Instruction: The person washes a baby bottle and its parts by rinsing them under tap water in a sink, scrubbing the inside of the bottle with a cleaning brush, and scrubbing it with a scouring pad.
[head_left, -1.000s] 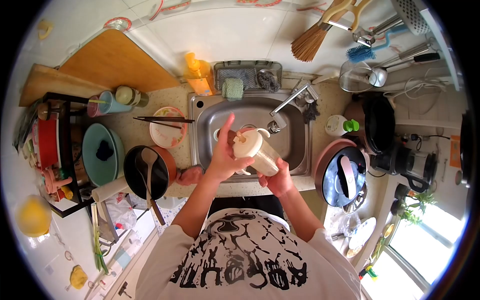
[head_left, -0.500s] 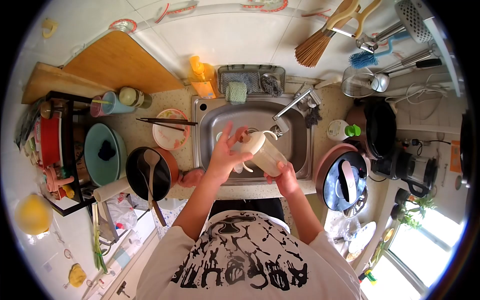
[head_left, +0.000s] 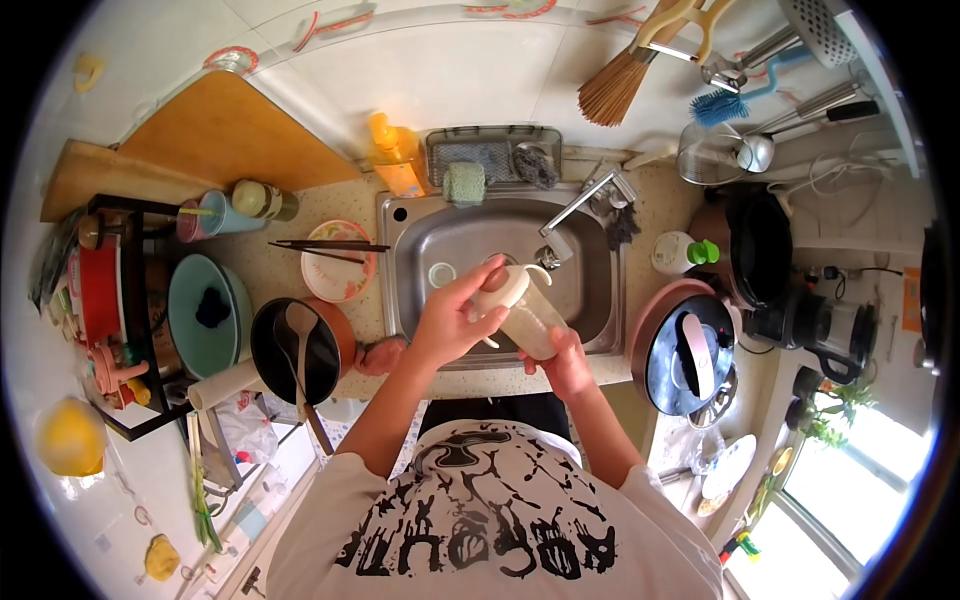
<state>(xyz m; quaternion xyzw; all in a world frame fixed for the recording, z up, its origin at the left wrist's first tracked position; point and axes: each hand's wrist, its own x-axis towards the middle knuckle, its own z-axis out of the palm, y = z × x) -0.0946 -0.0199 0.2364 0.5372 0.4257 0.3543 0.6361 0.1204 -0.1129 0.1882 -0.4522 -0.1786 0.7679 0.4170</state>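
Over the front of the steel sink (head_left: 420,235), both hands hold a translucent baby bottle (head_left: 535,322) with a white collar and two curved white handles. It lies tilted, collar toward the upper left. My left hand (head_left: 452,318) is closed around the collar end and covers the top. My right hand (head_left: 562,365) grips the bottle's base, thumb on the near side. A small round clear piece (head_left: 441,274) lies in the sink, left of the bottle. The faucet (head_left: 578,215) reaches over the basin from the back right.
Left of the sink stand a plate (head_left: 325,282) with chopsticks, a dark pot (head_left: 290,350) and a teal basin (head_left: 205,345). Orange bottle (head_left: 397,155) and sponge rack (head_left: 495,155) line the back. Right are a green-capped bottle (head_left: 675,252) and a lidded pot (head_left: 680,355).
My left fingers, spread beside the bottle's top before, have closed around the collar end and now hide the pinkish top. The small clear piece in the sink shows more fully.
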